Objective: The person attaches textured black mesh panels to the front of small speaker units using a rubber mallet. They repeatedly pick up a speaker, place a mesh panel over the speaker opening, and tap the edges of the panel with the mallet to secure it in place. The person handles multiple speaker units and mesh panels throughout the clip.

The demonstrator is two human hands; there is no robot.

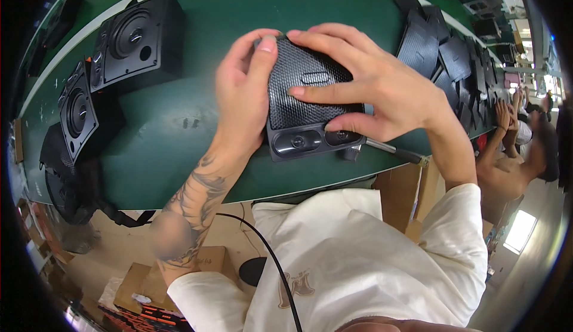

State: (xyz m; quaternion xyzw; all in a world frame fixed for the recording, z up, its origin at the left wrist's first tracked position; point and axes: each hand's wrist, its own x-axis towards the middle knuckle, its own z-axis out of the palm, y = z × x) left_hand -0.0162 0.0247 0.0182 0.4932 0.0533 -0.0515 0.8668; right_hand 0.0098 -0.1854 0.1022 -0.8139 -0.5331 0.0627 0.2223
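Observation:
A black speaker point(316, 143) with a textured mesh grille point(292, 105) stands on the green workbench in front of me. The strip along its near edge shows two oval recesses. My left hand point(245, 84) grips the speaker's left side, with the thumb bent over the grille's far left corner. Over the right side lies my right hand point(373, 87), its fingers spread and pressing on the grille. Its fingertips reach the far edge and its thumb rests by the right recess. Beside the speaker's near right corner lies a hammer point(397, 151), partly covered by the speaker and my hand.
Two black speakers with bare round cones, one upright point(134, 39) and one tilted point(79, 114), stand at left by a black bag point(65, 177). Black grilles point(421, 45) are heaped at right. Cardboard boxes point(143, 284) sit below the bench point(239, 3). A person point(513, 171) works farther right.

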